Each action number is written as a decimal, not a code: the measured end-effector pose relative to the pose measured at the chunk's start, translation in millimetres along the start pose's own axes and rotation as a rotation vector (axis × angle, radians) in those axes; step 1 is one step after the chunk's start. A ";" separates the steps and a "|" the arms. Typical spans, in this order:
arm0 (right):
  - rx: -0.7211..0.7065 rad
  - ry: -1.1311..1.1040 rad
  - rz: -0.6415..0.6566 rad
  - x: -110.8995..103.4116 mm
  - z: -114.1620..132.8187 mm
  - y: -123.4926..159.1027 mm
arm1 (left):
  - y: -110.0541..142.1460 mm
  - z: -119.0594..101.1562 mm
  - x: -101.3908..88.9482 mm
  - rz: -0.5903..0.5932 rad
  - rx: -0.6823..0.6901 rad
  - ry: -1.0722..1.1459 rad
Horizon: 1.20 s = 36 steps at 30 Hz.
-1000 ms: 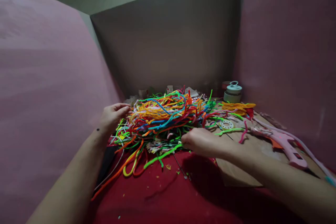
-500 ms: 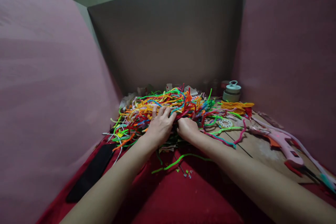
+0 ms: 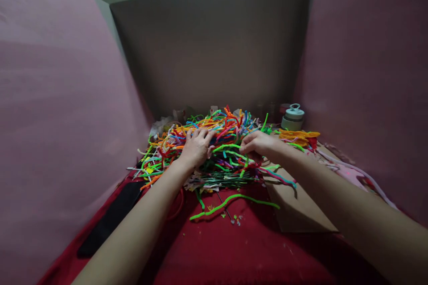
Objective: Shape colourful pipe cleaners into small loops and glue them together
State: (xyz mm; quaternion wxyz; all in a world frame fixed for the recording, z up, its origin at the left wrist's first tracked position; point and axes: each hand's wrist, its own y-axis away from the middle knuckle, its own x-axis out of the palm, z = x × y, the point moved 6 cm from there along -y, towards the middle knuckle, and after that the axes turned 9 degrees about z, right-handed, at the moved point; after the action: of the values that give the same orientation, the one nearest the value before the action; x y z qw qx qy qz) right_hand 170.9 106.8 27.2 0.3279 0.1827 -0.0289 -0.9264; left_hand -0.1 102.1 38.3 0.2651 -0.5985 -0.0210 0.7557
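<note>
From the head camera, the left hand (image 3: 196, 147) lies palm down on the big heap of fuzzy bendy wires in many colours (image 3: 214, 142), fingers bent into the strands, and the right hand (image 3: 259, 144) is curled around some of them just beside it. The heap sits at the back of the red cloth (image 3: 234, 249), with one loose green fuzzy wire (image 3: 230, 200) in front and a brown cardboard sheet (image 3: 297, 207) on the right.

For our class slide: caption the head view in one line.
Both hands, left and right, dig into a pile of colourful pipe cleaners on a red cloth.
</note>
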 end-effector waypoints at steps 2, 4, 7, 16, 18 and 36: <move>-0.056 -0.037 0.017 -12.4 5.0 16.8 | 0.1 1.1 1.1 -0.009 0.006 0.010; -0.129 -0.095 0.030 -22.5 8.8 33.3 | -0.3 2.4 1.8 -0.008 0.008 0.028; -0.188 -0.171 0.082 -25.5 6.2 49.3 | -2.1 4.1 2.2 0.000 0.004 0.041; -0.136 -0.226 0.050 -13.1 -15.5 40.2 | -4.7 6.3 1.4 0.048 0.008 0.017; -0.115 -0.293 -0.003 -17.2 -16.7 38.1 | -6.1 7.8 1.8 0.057 0.013 0.018; -0.116 -0.199 -0.073 -2.5 -23.9 12.6 | -31.8 31.8 -4.4 0.244 0.066 0.152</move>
State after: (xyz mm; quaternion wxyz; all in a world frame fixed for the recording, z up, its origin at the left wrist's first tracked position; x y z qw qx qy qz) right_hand 188.8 100.0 8.0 0.2993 0.0714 -0.0011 -0.9515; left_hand -16.6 136.7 62.3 0.1915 -0.6432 0.0973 0.7350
